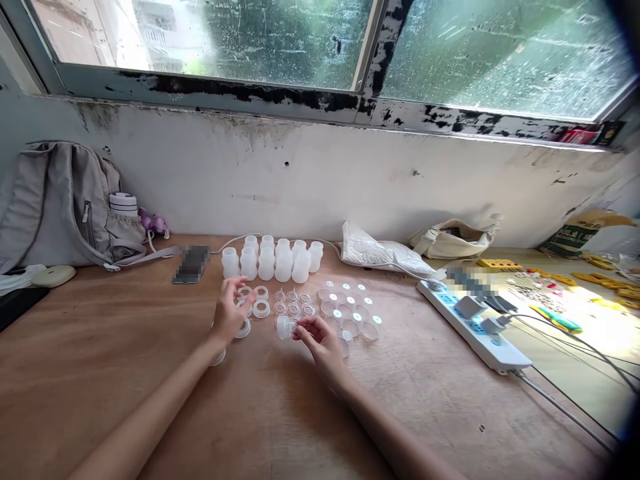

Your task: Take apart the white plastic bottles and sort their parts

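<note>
My right hand [317, 340] pinches a small clear plastic piece [286, 327] over the middle of the wooden table. Over the left side of the white rings [261, 308], my left hand [233, 310] is raised with its fingers apart and nothing visible between them. Several frosted white bottles [283, 261] stand in rows behind the rings. Between the rings and my right hand lie several clear nipple-shaped pieces [293, 309]. Clear round caps [351, 327], some with small white discs, are spread just beyond and right of my right hand.
A phone [191, 264] lies left of the bottles, near a grey backpack [75, 200]. At the right are a white power strip [475, 330] with cables and yellow parts [500, 265]. A white plastic package [380, 251] and a cream pouch [453, 239] lie by the wall.
</note>
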The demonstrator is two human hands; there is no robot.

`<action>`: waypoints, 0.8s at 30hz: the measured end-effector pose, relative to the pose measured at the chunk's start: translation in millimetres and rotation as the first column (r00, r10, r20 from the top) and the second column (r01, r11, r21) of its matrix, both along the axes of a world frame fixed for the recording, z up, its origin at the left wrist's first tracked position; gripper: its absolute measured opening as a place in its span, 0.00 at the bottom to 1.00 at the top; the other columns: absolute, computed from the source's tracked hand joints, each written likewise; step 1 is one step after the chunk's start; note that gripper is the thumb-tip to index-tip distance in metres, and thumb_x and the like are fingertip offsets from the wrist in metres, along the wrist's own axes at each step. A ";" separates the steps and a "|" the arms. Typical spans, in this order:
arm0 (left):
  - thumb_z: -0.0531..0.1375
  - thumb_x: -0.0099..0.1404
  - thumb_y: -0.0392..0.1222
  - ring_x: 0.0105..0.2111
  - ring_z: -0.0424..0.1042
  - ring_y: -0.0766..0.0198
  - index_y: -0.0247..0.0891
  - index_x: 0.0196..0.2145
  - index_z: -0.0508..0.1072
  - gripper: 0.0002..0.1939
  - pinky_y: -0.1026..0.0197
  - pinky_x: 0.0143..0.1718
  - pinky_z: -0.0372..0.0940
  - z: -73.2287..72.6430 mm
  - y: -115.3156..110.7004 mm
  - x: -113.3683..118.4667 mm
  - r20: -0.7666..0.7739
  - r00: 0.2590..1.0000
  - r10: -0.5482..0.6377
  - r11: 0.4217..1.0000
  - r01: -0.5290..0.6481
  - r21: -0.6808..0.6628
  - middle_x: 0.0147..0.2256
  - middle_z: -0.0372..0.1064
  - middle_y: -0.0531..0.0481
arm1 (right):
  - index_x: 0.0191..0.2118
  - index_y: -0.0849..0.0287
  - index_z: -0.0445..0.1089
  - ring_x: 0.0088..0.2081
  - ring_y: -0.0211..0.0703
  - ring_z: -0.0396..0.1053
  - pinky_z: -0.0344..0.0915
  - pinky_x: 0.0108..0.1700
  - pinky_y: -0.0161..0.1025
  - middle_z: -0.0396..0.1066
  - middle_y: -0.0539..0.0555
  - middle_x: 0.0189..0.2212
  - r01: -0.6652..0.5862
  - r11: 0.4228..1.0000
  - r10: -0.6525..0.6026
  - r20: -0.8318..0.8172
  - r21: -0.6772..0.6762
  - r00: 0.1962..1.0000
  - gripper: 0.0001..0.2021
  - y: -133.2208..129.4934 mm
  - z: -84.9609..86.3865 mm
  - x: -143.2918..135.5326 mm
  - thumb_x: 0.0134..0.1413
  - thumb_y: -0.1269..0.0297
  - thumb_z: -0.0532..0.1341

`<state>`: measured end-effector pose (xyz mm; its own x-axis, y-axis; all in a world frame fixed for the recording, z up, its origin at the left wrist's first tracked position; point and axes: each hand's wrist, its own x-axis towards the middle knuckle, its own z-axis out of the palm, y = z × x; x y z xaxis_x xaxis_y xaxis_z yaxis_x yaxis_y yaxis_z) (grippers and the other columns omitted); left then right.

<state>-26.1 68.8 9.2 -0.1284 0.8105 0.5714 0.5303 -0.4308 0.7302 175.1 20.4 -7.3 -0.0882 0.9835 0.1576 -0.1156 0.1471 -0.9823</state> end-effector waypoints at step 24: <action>0.59 0.49 0.54 0.39 0.68 0.58 0.39 0.44 0.60 0.27 0.60 0.38 0.62 32.0 52.3 -56.8 -0.098 0.978 0.186 0.960 -0.203 -0.196 0.39 0.68 0.47 | 0.31 0.60 0.64 0.27 0.39 0.68 0.66 0.32 0.38 0.68 0.50 0.23 0.070 0.996 -0.070 -0.001 0.054 0.998 0.08 -5.5 10.3 6.6 0.47 0.61 0.60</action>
